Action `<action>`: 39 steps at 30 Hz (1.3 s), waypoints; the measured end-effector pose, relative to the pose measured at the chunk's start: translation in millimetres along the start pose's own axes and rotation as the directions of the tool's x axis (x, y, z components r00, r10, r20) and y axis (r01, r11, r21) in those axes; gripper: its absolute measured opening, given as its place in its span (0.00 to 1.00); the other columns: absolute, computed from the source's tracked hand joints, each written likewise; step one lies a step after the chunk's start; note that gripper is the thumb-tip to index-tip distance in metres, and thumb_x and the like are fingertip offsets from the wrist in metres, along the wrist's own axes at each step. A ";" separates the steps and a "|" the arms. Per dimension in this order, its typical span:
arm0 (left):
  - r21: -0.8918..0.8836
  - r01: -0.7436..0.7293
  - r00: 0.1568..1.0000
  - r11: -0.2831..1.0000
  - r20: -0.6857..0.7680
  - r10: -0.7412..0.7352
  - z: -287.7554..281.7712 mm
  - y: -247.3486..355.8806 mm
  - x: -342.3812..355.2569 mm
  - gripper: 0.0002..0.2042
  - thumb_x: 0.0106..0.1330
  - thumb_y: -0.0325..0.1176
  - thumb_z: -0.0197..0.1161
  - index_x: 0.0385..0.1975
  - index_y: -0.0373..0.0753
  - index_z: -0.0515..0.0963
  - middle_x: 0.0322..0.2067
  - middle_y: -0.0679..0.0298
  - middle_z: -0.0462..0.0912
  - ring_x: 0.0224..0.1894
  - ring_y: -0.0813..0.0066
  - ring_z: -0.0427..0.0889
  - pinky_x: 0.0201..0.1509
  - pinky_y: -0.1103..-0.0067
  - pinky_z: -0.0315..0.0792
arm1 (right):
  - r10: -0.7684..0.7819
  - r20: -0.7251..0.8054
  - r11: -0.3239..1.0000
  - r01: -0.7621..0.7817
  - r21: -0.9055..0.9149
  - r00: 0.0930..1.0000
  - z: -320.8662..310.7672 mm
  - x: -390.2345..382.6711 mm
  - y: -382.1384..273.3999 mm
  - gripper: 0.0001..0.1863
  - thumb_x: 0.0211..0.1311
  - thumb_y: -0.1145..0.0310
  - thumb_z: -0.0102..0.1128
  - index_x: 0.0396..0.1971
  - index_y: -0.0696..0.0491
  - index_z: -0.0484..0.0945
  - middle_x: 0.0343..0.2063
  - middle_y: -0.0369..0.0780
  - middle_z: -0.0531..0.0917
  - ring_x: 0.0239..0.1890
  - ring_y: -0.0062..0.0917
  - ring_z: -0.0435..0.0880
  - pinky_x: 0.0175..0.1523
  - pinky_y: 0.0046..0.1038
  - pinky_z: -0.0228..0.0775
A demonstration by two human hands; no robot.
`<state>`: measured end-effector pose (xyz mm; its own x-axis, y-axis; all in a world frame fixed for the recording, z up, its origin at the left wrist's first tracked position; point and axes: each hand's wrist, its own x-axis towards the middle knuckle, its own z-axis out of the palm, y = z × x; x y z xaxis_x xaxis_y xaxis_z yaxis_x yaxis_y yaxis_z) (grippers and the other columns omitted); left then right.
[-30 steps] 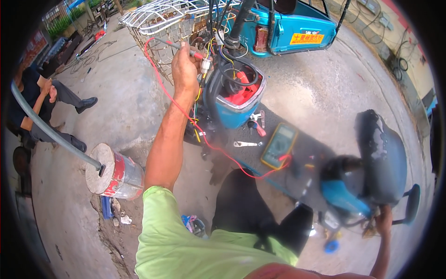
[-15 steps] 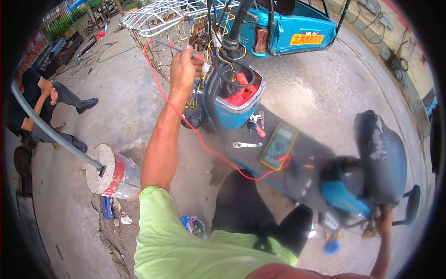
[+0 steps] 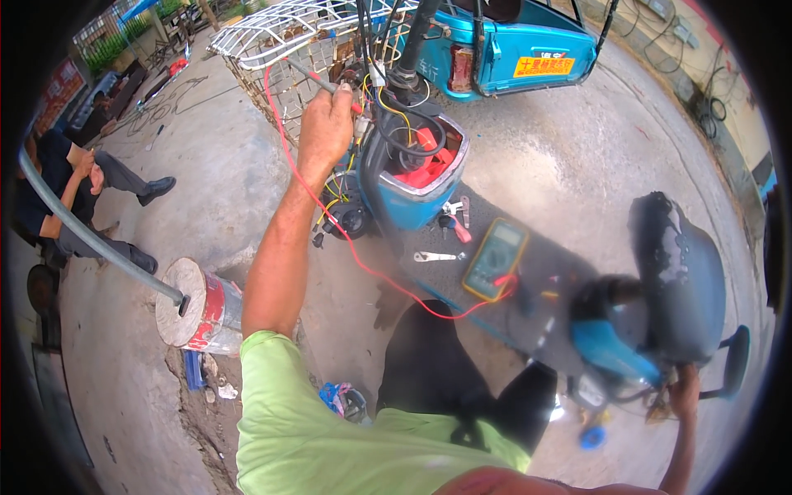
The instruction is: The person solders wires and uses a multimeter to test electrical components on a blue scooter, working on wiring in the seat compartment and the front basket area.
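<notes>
My left hand (image 3: 326,124) is closed round a test probe (image 3: 307,76) beside the exposed wiring at the front of an electric scooter. A red lead (image 3: 351,243) curves from the probe down to a yellow-edged multimeter (image 3: 497,258), which lies on the dark footboard (image 3: 544,276). Coloured wires and a white connector (image 3: 360,128) sit close to my left fingertips; whether the tip touches it is hidden. At the scooter's rear, below the black seat (image 3: 676,280), my right hand (image 3: 683,392) reaches in, its fingers hidden and blurred.
A wrench (image 3: 437,256) and keys with a pink tag (image 3: 458,229) lie near the multimeter. The white wire basket (image 3: 285,37) rises ahead. To the left stand a concrete-filled bucket (image 3: 186,305) with a pole and a seated person (image 3: 91,198). A blue vehicle (image 3: 520,54) is beyond.
My left hand has shifted slightly downward, and its probe is angled differently by the wiring. A round black part with wires shows more beneath it. My right hand stays by the seat.
</notes>
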<state>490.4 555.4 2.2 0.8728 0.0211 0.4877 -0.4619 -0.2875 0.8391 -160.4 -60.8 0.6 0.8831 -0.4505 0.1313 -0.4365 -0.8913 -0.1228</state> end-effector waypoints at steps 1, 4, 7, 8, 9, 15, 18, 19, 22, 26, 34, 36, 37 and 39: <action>0.016 0.000 1.000 1.000 0.001 0.000 -0.6 1.9 -1.0 0.22 0.78 0.46 0.52 0.35 0.29 0.80 0.23 0.54 0.83 0.28 0.62 0.84 0.36 0.64 0.74 | 0.002 0.000 1.000 -0.002 0.001 1.000 -0.9 0.0 2.0 0.21 0.50 0.86 0.52 0.48 0.60 0.77 0.42 0.54 0.78 0.46 0.58 0.76 0.50 0.47 0.71; 0.025 -0.023 0.999 0.999 0.027 0.022 -2.8 2.7 -5.6 0.22 0.78 0.46 0.52 0.34 0.30 0.79 0.23 0.53 0.82 0.28 0.60 0.84 0.36 0.63 0.74 | -0.084 0.036 0.996 0.085 -0.030 0.996 -4.5 2.3 0.4 0.24 0.50 0.86 0.52 0.51 0.60 0.77 0.44 0.55 0.79 0.47 0.58 0.77 0.52 0.48 0.71; 0.050 -0.084 0.995 0.995 0.056 0.082 -3.3 4.7 -11.6 0.21 0.79 0.45 0.52 0.34 0.30 0.79 0.22 0.52 0.81 0.28 0.58 0.84 0.36 0.62 0.74 | -0.103 0.013 0.992 0.104 -0.066 0.995 -3.1 0.6 2.7 0.22 0.51 0.87 0.52 0.49 0.60 0.77 0.43 0.53 0.78 0.46 0.56 0.78 0.51 0.46 0.72; 0.086 -0.123 0.991 0.989 0.061 0.118 -4.2 6.3 -13.3 0.21 0.79 0.45 0.51 0.34 0.31 0.79 0.22 0.51 0.81 0.28 0.56 0.84 0.35 0.61 0.74 | -0.069 0.030 0.997 0.070 -0.045 0.997 -3.8 1.0 1.2 0.21 0.51 0.87 0.52 0.48 0.60 0.76 0.42 0.53 0.78 0.45 0.54 0.79 0.49 0.45 0.73; 0.090 -0.123 0.991 0.988 0.062 0.118 -5.7 9.7 -14.3 0.21 0.79 0.45 0.51 0.34 0.31 0.79 0.22 0.51 0.81 0.28 0.56 0.84 0.35 0.61 0.74 | -0.035 0.047 0.999 0.036 -0.024 0.998 -3.7 1.8 0.0 0.20 0.52 0.88 0.51 0.47 0.59 0.76 0.41 0.52 0.78 0.44 0.53 0.79 0.48 0.44 0.73; 0.185 -0.171 0.980 0.968 0.131 0.148 -9.1 13.7 -8.2 0.21 0.79 0.47 0.53 0.36 0.31 0.79 0.28 0.45 0.84 0.34 0.46 0.87 0.38 0.58 0.75 | -0.052 0.046 0.998 0.054 -0.043 0.998 -8.8 2.3 -6.3 0.19 0.52 0.88 0.52 0.45 0.59 0.76 0.39 0.51 0.77 0.41 0.51 0.80 0.44 0.43 0.73; 0.239 -0.218 0.969 0.946 0.168 0.181 -11.7 21.6 -7.0 0.21 0.79 0.46 0.53 0.39 0.31 0.79 0.28 0.44 0.85 0.34 0.44 0.87 0.39 0.58 0.76 | -0.044 0.039 0.999 0.045 -0.016 0.998 -6.6 3.9 -7.4 0.19 0.52 0.88 0.52 0.45 0.59 0.76 0.38 0.51 0.76 0.40 0.51 0.79 0.43 0.43 0.72; 0.247 -0.209 0.969 0.946 0.184 0.166 -13.1 22.8 -6.2 0.20 0.79 0.46 0.54 0.39 0.31 0.79 0.27 0.45 0.85 0.34 0.46 0.87 0.39 0.59 0.76 | -0.044 0.036 0.999 0.044 -0.008 0.998 -6.0 3.9 -7.2 0.19 0.52 0.88 0.53 0.45 0.59 0.76 0.38 0.51 0.76 0.40 0.51 0.78 0.43 0.43 0.72; 0.249 -0.213 0.963 0.945 0.217 0.160 -14.4 25.4 -5.4 0.20 0.80 0.46 0.54 0.40 0.31 0.78 0.25 0.53 0.83 0.28 0.59 0.85 0.34 0.66 0.76 | -0.072 0.036 0.996 0.074 -0.058 0.997 -6.2 3.0 -2.3 0.19 0.51 0.88 0.53 0.45 0.59 0.76 0.37 0.50 0.75 0.39 0.51 0.78 0.42 0.43 0.71; 0.236 -0.262 0.946 0.936 0.254 0.201 -12.7 32.5 -8.7 0.21 0.80 0.47 0.54 0.40 0.30 0.77 0.25 0.59 0.82 0.24 0.71 0.84 0.29 0.72 0.77 | -0.065 0.026 0.996 0.067 -0.063 0.998 -6.4 2.3 -1.1 0.20 0.50 0.88 0.53 0.45 0.60 0.75 0.37 0.51 0.75 0.39 0.51 0.77 0.43 0.43 0.71; 0.299 -0.247 0.949 0.922 0.269 0.167 -29.8 16.4 -4.4 0.20 0.81 0.45 0.53 0.39 0.30 0.76 0.26 0.58 0.83 0.24 0.73 0.84 0.29 0.73 0.78 | 0.049 0.139 0.996 -0.038 -0.080 0.989 -10.1 13.8 -13.1 0.25 0.51 0.89 0.55 0.52 0.59 0.77 0.49 0.53 0.78 0.52 0.55 0.77 0.58 0.47 0.69; 0.205 -0.184 0.960 0.961 0.249 0.130 -17.4 30.4 -8.3 0.22 0.79 0.48 0.54 0.40 0.29 0.79 0.27 0.47 0.83 0.34 0.51 0.86 0.41 0.61 0.76 | 0.079 0.130 0.995 -0.070 -0.066 0.988 -10.8 5.2 -7.9 0.23 0.52 0.87 0.55 0.50 0.59 0.77 0.48 0.52 0.78 0.51 0.54 0.77 0.57 0.46 0.70; 0.307 -0.205 0.964 0.929 0.225 0.139 -18.8 26.5 -4.2 0.22 0.78 0.48 0.55 0.39 0.30 0.78 0.27 0.45 0.83 0.34 0.48 0.85 0.41 0.60 0.75 | 0.050 0.109 0.998 -0.045 -0.049 0.993 -10.0 8.0 -2.7 0.22 0.52 0.86 0.56 0.49 0.58 0.78 0.47 0.52 0.78 0.51 0.54 0.78 0.56 0.46 0.70; 0.328 -0.296 0.942 0.897 0.256 0.217 -20.6 -3.4 11.8 0.25 0.79 0.51 0.54 0.35 0.29 0.76 0.26 0.44 0.82 0.32 0.50 0.84 0.37 0.60 0.74 | 0.020 0.084 0.999 -0.017 -0.034 0.996 -11.1 8.4 3.4 0.19 0.53 0.85 0.56 0.47 0.58 0.78 0.46 0.51 0.79 0.50 0.53 0.78 0.55 0.46 0.71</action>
<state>499.1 576.3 10.1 0.7623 -0.2879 0.5796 -0.6208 -0.5785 0.5291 -156.4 -68.1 12.1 0.8857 -0.4620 0.0457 -0.4569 -0.8849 -0.0912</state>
